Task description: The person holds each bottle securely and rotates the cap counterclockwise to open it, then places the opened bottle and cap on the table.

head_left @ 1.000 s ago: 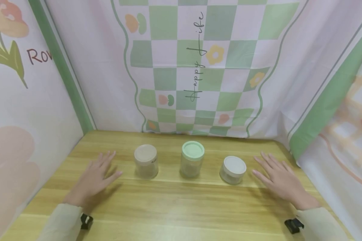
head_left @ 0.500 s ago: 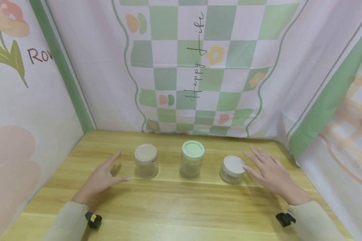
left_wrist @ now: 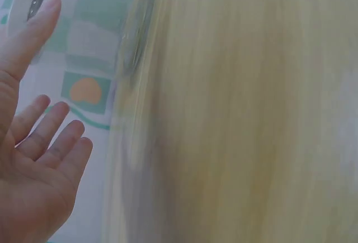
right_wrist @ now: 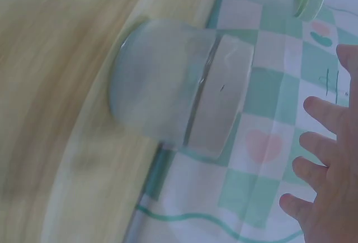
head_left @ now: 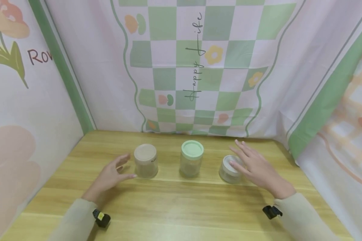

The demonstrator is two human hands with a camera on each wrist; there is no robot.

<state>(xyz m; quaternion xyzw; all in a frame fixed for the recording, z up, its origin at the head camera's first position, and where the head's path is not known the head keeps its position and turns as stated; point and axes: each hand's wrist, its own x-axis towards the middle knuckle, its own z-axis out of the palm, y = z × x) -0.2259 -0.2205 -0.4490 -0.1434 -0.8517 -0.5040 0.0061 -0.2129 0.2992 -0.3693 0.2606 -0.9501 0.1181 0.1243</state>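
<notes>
Three clear jars stand upright in a row on the wooden table. At the left is a wide jar with a beige lid (head_left: 145, 162); my left hand (head_left: 110, 175) is beside it, thumb and fingers parted toward its side. In the left wrist view the thumb (left_wrist: 31, 36) overlaps that jar (left_wrist: 92, 25). A taller jar with a mint-green lid (head_left: 191, 159) is in the middle. The short jar with a white lid (head_left: 227, 172) is at the right, partly hidden by my right hand (head_left: 256, 167). The right wrist view shows the fingers spread beyond its lid (right_wrist: 221, 95), apart from it.
The table (head_left: 175, 211) runs back to a green-and-white checked curtain (head_left: 188, 77). Printed cloth walls (head_left: 15, 110) close in the left and right sides. A small black device (head_left: 102, 219) is strapped at each wrist.
Both hands have moved inward. The left has come up to the beige-lidded jar with its fingers curving; the right has moved left over the white-lidded jar. The jars stay put.
</notes>
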